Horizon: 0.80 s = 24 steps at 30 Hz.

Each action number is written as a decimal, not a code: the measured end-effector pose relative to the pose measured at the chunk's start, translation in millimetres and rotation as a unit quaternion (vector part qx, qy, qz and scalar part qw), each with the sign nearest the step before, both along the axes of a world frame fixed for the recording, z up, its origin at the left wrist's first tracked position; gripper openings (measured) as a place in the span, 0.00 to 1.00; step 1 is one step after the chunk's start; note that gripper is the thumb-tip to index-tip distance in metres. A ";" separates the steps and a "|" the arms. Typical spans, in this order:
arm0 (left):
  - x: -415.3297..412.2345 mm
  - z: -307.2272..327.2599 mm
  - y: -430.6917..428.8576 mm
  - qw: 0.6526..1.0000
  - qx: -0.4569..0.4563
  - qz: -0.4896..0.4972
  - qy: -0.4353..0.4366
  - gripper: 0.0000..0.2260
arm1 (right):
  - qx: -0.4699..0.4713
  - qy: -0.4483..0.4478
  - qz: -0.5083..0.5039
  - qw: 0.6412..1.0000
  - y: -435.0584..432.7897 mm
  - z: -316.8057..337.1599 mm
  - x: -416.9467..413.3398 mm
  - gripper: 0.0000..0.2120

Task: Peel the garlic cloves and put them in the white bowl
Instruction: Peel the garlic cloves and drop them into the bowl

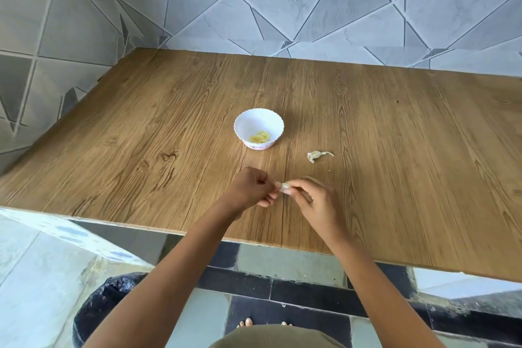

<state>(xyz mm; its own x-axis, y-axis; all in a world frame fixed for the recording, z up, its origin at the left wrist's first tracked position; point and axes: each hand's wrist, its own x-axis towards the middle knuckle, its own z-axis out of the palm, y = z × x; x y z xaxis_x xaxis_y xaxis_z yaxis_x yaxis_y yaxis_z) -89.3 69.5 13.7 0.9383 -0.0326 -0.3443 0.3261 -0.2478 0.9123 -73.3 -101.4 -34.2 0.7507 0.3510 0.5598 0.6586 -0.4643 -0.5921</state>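
Left hand (248,189) and right hand (313,200) pinching, seemingly, one garlic clove (283,187) between them, white bowl (255,121) beyond.

Both hands, left hand (250,188) and right hand (313,200), are pinching a garlic clove (283,186) above the table (141,135); white bowl (258,128) is holding peeled cloves (261,137).

Person is wearing an olive-green fabric garment (278,337), which is showing only as a rounded strip at the bottom edge. Left forearm (180,257) and right forearm (364,263) are showing bare along their whole visible length. Left hand (250,191) and right hand (316,200) are going bare likewise. Bare toes (248,322) are showing just beyond the garment.
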 end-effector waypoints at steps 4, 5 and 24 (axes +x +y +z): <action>0.1 -1.3 3.6 0.992 0.090 -0.044 -0.073 0.05 | 0.029 0.095 0.026 0.995 -0.6 3.3 1.1 0.11; 0.3 -2.0 4.5 0.989 0.107 -0.054 -0.091 0.05 | 0.037 0.135 0.030 0.990 -0.8 3.7 1.0 0.08; -0.5 -15.7 3.3 0.931 0.299 -0.048 -0.205 0.09 | 0.279 0.404 -0.073 0.868 13.3 17.9 -10.4 0.05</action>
